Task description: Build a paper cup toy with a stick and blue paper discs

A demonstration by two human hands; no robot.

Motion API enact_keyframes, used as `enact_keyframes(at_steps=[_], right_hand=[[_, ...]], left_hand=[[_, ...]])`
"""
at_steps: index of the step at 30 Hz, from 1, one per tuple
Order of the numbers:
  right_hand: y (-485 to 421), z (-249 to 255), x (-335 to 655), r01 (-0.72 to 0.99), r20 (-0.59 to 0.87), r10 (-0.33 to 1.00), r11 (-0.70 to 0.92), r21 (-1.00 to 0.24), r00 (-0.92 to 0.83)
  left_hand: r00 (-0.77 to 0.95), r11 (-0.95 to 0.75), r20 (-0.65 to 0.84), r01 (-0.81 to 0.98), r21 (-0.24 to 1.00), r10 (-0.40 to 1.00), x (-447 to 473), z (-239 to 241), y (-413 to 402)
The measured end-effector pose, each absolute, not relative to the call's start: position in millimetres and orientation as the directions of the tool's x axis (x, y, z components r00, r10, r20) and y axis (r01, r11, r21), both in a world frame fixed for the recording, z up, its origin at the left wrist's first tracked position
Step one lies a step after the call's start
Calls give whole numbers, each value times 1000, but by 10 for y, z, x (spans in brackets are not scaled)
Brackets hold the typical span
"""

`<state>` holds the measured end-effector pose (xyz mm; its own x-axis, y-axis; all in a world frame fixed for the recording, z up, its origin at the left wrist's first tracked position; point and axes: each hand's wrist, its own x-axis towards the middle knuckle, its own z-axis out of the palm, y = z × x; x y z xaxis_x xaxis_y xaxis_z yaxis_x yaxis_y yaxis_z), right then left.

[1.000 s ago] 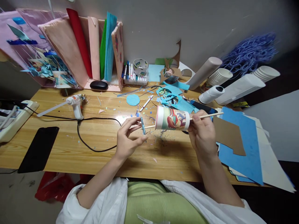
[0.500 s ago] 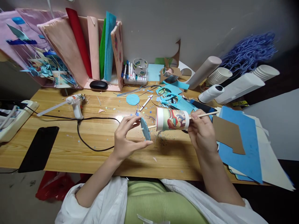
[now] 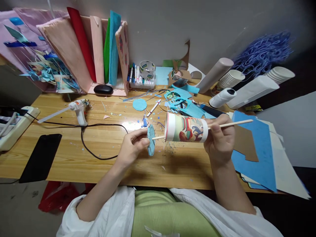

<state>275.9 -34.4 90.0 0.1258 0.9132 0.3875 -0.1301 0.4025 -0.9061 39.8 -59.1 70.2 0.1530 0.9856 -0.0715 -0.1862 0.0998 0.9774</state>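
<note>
Fingers (image 3: 215, 129) of the right hand (image 3: 219, 141) are closed around the base end of the paper cup (image 3: 186, 128), held on its side above the surface (image 3: 98, 154). A wooden stick (image 3: 232, 123) already runs through the cup and out both ends. The left hand (image 3: 133, 144) pinches a blue disc (image 3: 150, 140) against the stick's left tip, a gap remaining between disc and cup rim. Whether the tip pierces the disc or merely touches it cannot be told; the palm covers the cup's base.

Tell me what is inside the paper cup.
A wooden stick pokes out of both ends of the paper cup, held by the right hand. The cup's wall hides everything inside. The left hand holds a blue disc.
</note>
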Motion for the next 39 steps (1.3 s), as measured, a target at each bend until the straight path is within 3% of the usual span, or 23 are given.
enact_keyframes(at_steps=[5, 11, 15, 21, 24, 27, 31, 34, 39], right_hand=[[-420, 942, 2675, -120, 393, 899, 420, -900, 194], [-481, 951, 2622, -172, 184, 958, 223, -959, 219], [-502, 942, 2617, -200, 171, 961, 216, -956, 218], [-522, 953, 2614, -77, 391, 900, 411, -908, 193], [-489, 926, 2653, -42, 464, 867, 478, -877, 184], [-465, 913, 2678, -29, 497, 850, 509, -860, 173], [-487, 949, 2644, -103, 471, 871, 486, -868, 139], [-513, 979, 2608, -163, 390, 909, 411, -897, 144], [-496, 951, 2605, -186, 248, 953, 279, -942, 175]], left_hand=[[47, -165, 177, -192, 967, 983, 380, 600, -548], [41, -363, 364, -32, 931, 930, 347, 630, -512], [68, -320, 324, -63, 945, 944, 337, 674, -510], [204, 118, -76, -202, 972, 976, 307, 643, -478], [329, 231, -146, -235, 944, 933, 284, 628, -480], [314, 181, -104, -228, 957, 944, 277, 638, -500], [138, -69, 96, -184, 980, 986, 283, 668, -523], [108, -244, 257, -124, 962, 960, 282, 684, -524], [123, -263, 283, -152, 953, 951, 278, 657, -503]])
